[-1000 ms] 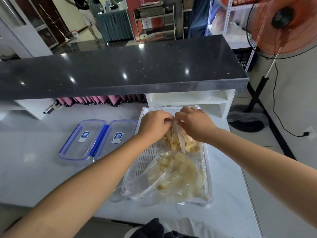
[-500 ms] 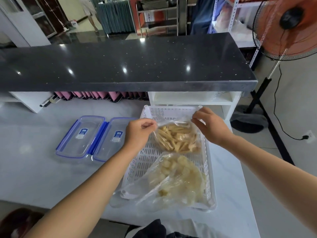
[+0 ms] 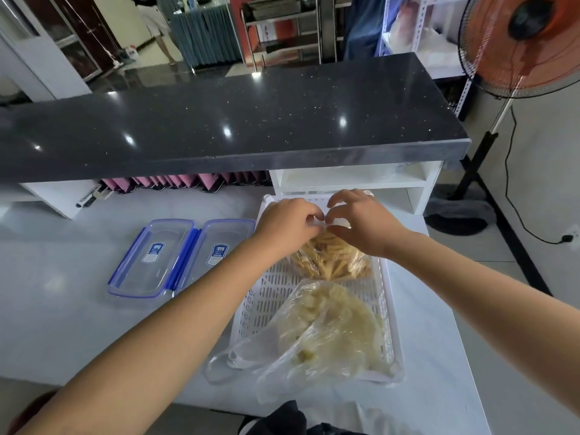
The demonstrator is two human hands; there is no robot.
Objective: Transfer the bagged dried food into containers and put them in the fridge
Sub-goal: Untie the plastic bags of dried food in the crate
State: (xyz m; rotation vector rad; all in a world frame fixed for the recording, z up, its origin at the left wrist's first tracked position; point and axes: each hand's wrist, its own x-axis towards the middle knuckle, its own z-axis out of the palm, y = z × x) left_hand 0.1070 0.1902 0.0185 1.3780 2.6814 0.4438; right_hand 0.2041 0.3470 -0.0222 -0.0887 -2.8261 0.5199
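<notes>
Both grips meet at the neck of the clear plastic bag of yellow dried sticks (image 3: 329,262): the left hand (image 3: 287,226) and right hand (image 3: 365,224) each pinch the gathered film, fingertips nearly touching. The bag's bulk hangs toward 6 o'clock from that pinch, in the far end of the white slotted plastic basket (image 3: 273,287). The two clear blue-rimmed containers (image 3: 180,257) sit on the bench at about 8 o'clock, nearer the left hand, long axes toward 12.

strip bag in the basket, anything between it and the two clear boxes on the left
Nothing visible on the counter between them. Both hands, left hand and right hand, pinch the top of the strip bag in the white basket. Only the basket's left wall separates it from the containers, so it must be lifted over that.
</notes>
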